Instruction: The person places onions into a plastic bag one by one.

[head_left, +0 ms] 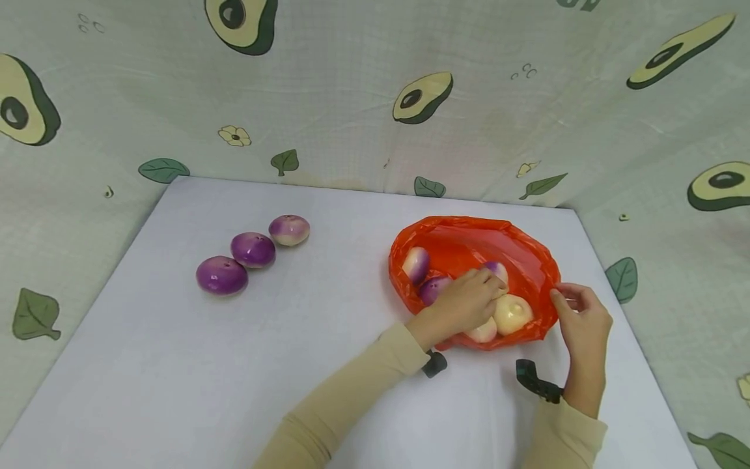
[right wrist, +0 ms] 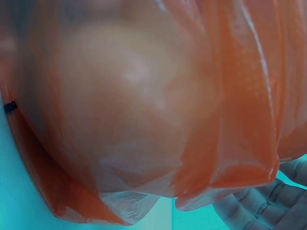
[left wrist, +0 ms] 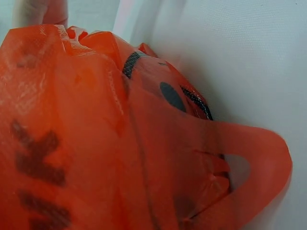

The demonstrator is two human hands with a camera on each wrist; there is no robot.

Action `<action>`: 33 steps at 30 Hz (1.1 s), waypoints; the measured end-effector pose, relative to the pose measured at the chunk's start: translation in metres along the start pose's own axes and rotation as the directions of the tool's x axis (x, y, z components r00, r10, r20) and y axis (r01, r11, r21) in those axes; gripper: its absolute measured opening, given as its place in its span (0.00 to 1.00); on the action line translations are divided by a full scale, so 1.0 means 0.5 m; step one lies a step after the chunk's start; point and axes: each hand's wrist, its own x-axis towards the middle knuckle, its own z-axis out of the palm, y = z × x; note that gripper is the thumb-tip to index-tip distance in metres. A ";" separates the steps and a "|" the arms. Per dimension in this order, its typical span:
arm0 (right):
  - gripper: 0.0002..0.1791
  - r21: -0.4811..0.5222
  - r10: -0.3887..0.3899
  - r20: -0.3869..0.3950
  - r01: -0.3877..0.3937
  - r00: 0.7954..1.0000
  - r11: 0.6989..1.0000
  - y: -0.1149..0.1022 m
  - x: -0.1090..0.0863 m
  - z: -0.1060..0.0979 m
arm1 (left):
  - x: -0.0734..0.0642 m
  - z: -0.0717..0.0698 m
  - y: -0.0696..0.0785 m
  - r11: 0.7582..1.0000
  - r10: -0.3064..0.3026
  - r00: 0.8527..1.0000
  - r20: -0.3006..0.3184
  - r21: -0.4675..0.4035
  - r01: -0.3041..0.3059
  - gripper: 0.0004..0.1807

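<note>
An orange plastic bag [head_left: 474, 231] lies spread wide on the white table, with several onions inside. My left hand [head_left: 469, 301] reaches in over its near rim, fingers curled round a purple-and-white onion [head_left: 497, 271] that they partly hide. Just below those fingers sits a pale yellow onion [head_left: 513, 314], beside a whitish onion [head_left: 483, 331]. Two purple onions, one upright by the left wall [head_left: 416, 265] and one lower [head_left: 435, 289], rest left of the hand. At the bag's right edge, my right hand [head_left: 586, 319] pinches the rim between thumb and fingers. Both wrist views are mostly filled by the bag [left wrist: 91, 134].
On the left part of the table [head_left: 305, 339] three onions stand in a slanting row: a dark purple onion [head_left: 222, 275], another purple onion [head_left: 253, 250] and a paler onion [head_left: 290, 230]. An avocado-print cloth [head_left: 346, 91] hangs behind and at the sides.
</note>
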 end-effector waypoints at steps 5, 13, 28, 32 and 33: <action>0.29 0.004 0.003 0.003 -0.003 1.000 1.000 0.001 -0.001 0.000 | 0.007 0.004 0.010 0.998 0.044 0.993 0.106 0.043 -0.048 0.27; 0.29 0.003 -0.001 0.000 0.001 1.000 1.000 0.004 -0.004 0.000 | 0.013 0.019 0.030 0.996 0.078 0.980 0.184 -0.055 -0.069 0.27; 0.28 0.007 -0.002 -0.006 0.002 1.000 1.000 0.005 -0.002 -0.001 | -0.056 -0.026 0.002 0.983 0.149 0.988 0.048 -0.113 -0.143 0.21; 0.28 0.002 0.001 0.000 -0.001 1.000 1.000 0.002 -0.004 -0.001 | -0.093 -0.044 -0.020 0.981 0.142 0.990 -0.010 -0.134 -0.142 0.20; 0.28 0.000 0.000 0.000 0.000 1.000 1.000 0.001 -0.004 -0.001 | -0.103 -0.049 -0.025 0.980 0.141 0.990 -0.026 -0.136 -0.143 0.20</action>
